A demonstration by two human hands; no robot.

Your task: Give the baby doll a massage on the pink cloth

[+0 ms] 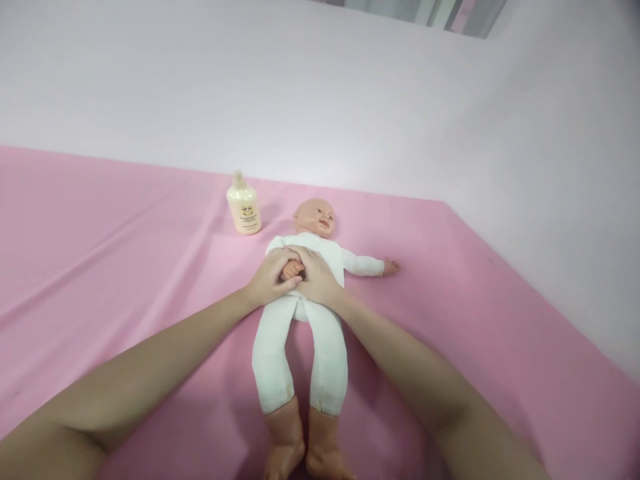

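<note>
Left hand and right hand are clasping the doll's hand over the doll, lying beside a lotion bottle

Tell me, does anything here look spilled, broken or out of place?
Nothing stands out. The doll lies flat on its back on the pink sheet, the lotion bottle stands upright beside its head, and the left hand and right hand clasp the doll's small hand.

Doll's toes cut off by bottom edge; belly and most of one small hand hidden under left hand and right hand. Bottle label too small to read.
</note>
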